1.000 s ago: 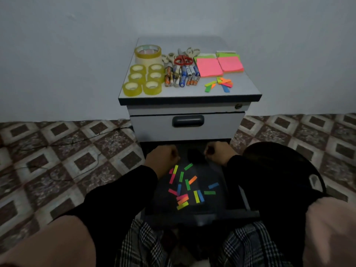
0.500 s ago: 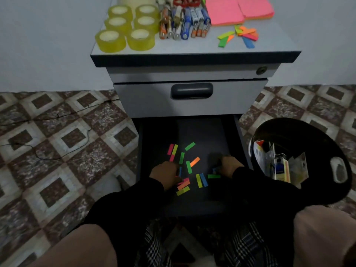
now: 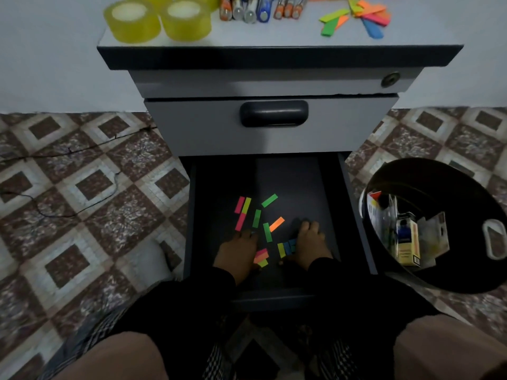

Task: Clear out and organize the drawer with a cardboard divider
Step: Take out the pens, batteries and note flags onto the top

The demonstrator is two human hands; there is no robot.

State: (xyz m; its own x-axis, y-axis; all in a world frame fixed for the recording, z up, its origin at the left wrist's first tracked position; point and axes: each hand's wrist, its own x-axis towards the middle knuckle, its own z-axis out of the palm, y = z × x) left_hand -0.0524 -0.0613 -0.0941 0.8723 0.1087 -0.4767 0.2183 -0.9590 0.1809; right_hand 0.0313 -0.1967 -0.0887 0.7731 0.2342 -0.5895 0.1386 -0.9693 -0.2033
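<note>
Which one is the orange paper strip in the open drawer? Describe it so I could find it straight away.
Start at the grey cabinet and look down into its open bottom drawer, where small coloured strips lie scattered on the dark floor. The orange strip lies slanted near the middle, just left of the right hand. It is the only loose orange one, with a green strip touching its lower end.
</note>
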